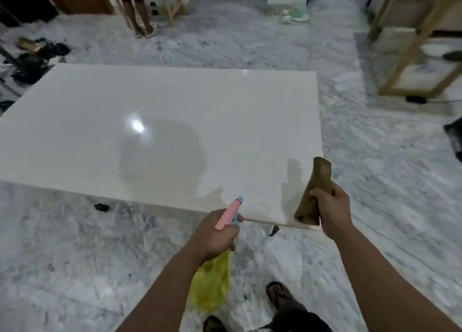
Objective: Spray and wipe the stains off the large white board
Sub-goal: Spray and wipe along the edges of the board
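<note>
Board [160,132] ahead — left hand [215,234] grips spray bottle [212,281]; right hand [332,206] clutches cloth [315,189].

No legible text, label or number anywhere, perhaps through blur.

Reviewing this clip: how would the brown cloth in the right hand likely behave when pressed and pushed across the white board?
The brown cloth looks folded into a thick wad, so it probably holds shape under the right hand yet goes floppy once unfolded. It is likely light. On the glossy white board, it should slide easily, especially over the wet-looking patch near the front corner.
</note>
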